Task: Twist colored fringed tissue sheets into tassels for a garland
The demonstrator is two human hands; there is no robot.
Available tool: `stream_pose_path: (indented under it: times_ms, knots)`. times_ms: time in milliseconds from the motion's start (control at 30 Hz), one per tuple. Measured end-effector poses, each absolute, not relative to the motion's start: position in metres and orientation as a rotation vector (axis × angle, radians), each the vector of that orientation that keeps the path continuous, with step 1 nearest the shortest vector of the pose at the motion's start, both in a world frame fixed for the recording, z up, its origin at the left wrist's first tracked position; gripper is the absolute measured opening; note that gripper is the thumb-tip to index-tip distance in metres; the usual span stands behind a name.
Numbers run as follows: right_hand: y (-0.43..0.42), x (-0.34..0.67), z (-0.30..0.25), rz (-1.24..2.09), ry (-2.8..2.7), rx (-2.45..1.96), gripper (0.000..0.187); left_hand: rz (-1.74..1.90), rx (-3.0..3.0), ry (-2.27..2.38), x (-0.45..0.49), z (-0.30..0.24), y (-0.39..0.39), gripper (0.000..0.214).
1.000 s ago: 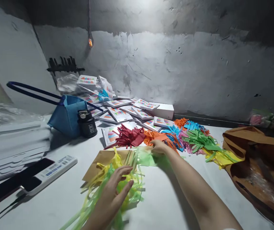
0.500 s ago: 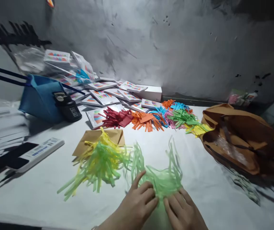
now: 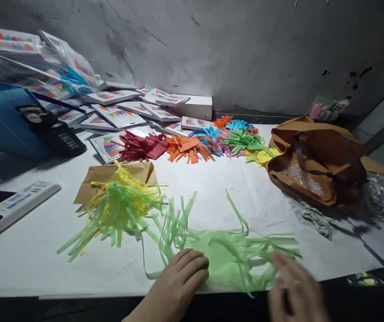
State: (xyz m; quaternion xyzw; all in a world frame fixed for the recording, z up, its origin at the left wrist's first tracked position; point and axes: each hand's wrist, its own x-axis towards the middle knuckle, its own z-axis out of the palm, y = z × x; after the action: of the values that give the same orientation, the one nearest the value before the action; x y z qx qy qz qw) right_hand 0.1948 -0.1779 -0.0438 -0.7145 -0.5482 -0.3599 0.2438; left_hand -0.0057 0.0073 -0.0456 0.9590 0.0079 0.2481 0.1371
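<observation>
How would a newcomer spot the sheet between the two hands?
Find the near edge of the white table, where the left hand and blurred right hand are. Between them lies the pale green fringed sheet. Unlike the green-and-yellow fringe bundle to its left, it is spread out, with a solid middle and strips at both ends.
</observation>
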Motion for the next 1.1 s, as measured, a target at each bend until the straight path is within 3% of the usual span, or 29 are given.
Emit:
stream_pose_path:
  times_ms: [100, 400, 500, 667, 733, 833, 967, 1100]
  knots:
    - [-0.142, 0.161, -0.046, -0.706, -1.93, -1.591, 0.031, 0.699, 2.751, 0.02, -0.006, -0.046, 0.007, 0.032]
    - [-0.141, 0.165, -0.067, -0.256, -1.758, -1.625, 0.021, 0.692, 2.696, 0.18, -0.015, -0.045, 0.011, 0.029]
    - [-0.127, 0.157, -0.064, -0.279, -1.52, -1.798, 0.013, 0.623, 2.665, 0.409, 0.0, -0.045, 0.016, 0.032]
    - [-0.103, 0.16, -0.066, -0.33, -1.361, -2.116, 0.029, 0.427, 2.888, 0.727, 0.024, -0.048, 0.027, 0.029]
    - [-0.102, 0.164, -0.065, -0.384, -1.353, -2.147, 0.026, 0.407, 2.926, 0.782, 0.028, -0.049, 0.029, 0.025]
    - [-0.104, 0.163, -0.063, -0.547, -1.393, -2.016, 0.017, 0.375, 2.891, 0.803, 0.029, -0.049, 0.03, 0.02]
    - [-0.107, 0.154, -0.072, -0.51, -1.683, -1.661, 0.025, 0.345, 2.86, 0.793, 0.026, -0.047, 0.032, 0.021]
    - [-0.109, 0.154, -0.084, -0.49, -1.751, -1.666, 0.027, 0.672, 2.817, 0.672, 0.019, -0.047, 0.03, 0.008]
